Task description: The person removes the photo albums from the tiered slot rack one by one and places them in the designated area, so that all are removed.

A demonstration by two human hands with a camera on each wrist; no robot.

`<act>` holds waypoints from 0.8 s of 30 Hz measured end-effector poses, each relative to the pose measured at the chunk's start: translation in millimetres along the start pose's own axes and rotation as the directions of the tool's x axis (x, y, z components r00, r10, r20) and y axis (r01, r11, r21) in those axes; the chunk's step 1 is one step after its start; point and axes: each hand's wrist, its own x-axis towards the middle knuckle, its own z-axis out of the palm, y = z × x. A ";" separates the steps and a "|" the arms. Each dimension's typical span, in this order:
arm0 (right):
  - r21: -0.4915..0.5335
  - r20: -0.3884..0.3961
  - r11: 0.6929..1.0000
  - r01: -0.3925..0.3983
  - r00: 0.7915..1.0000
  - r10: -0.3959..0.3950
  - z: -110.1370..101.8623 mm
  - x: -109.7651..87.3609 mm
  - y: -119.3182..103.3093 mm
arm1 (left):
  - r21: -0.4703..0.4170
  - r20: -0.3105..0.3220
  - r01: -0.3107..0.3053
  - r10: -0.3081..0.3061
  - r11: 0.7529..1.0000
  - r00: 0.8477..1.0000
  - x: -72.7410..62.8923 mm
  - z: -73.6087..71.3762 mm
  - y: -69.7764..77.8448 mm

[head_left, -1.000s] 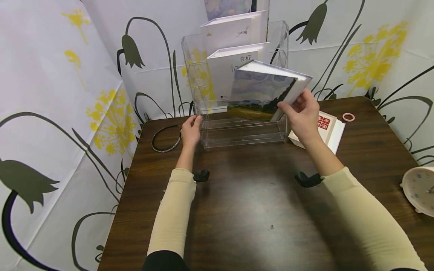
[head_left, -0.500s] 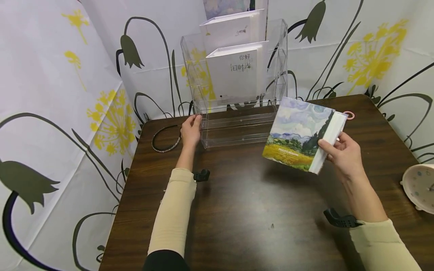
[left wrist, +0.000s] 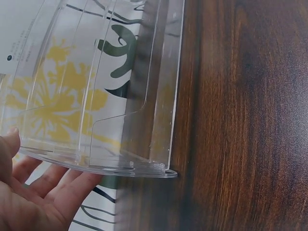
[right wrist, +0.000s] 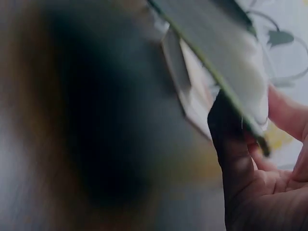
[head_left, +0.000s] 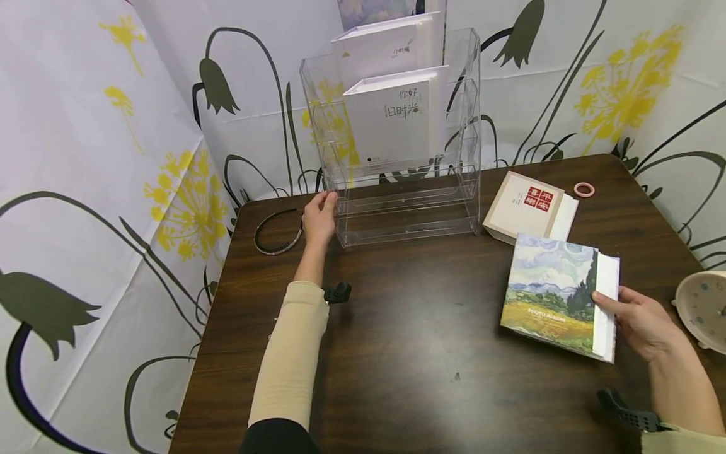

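My right hand holds a photo album by its white spine side, thumb on top and fingers underneath. The album's cover shows a painted landscape; it is tilted slightly, low over the right part of the table. In the right wrist view, the album appears edge-on and blurred between thumb and fingers. My left hand grips the left side of a clear acrylic display rack. Seen from the left wrist, the fingers lie against the outside of the rack's side panel, with the thumb near its edge.
White albums stand in the rack's upper tiers. A beige book with red characters lies right of the rack, near a pink ring. A dark headband lies at left, a round clock at the right edge.
My right hand has taken the landscape album out from the front of the rack and carried it right and down toward me. The left hand stays at the rack's side.
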 end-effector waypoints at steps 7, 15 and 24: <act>-0.131 0.000 0.987 -0.092 0.996 0.093 -25.5 -1.3 21.2 | -0.015 -0.004 0.006 -0.006 1.000 1.000 0.7 -0.2 0.7; -0.313 -0.019 0.947 -0.076 0.997 0.073 -41.7 4.1 19.6 | -0.008 0.006 0.007 -0.007 1.000 1.000 -0.3 0.2 -0.1; -0.445 -0.069 0.893 -0.073 0.996 0.047 -50.6 9.2 18.4 | -0.005 0.015 0.012 -0.012 1.000 1.000 -1.1 0.6 0.1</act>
